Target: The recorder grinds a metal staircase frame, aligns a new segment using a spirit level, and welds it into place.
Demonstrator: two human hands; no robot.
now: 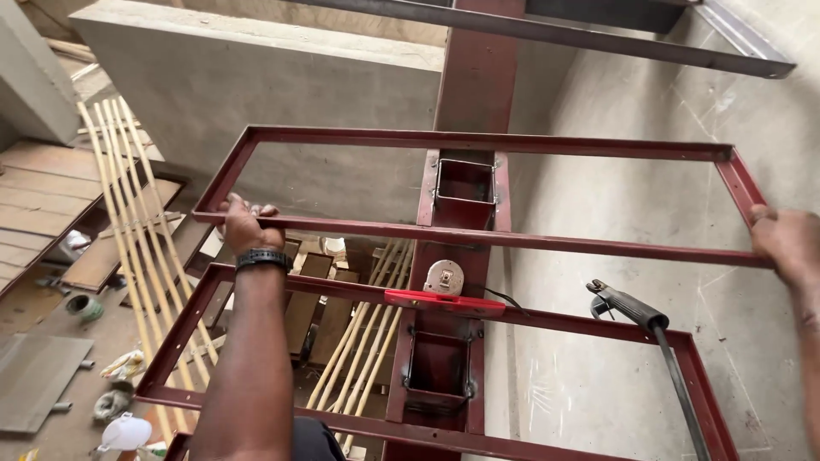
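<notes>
At far left, bamboo poles (128, 222) lean over the floor (43, 333) well below, where debris lies scattered. The left hand (246, 224), wearing a black wristwatch (263, 259), closes its grip around the near rail of the upper red steel frame (478, 141) at its left corner. This frame rests on the central red steel column (474, 85), above a second red frame (547, 320) nearer the person. A red spirit level (444, 300) lies across the lower frame at the column, just beside a tape measure (443, 277). A welding electrode holder (628, 305) rests on the lower frame to the right. The right hand (790, 242) grips the upper frame's right corner; its fingers are partly out of view. Judged risk: the frame appears loose, so uneven pull could tilt it off the column bracket. The level could slide and drop through the open bays. The concrete wall (649, 196) limits rightward room; the left side is open.
</notes>
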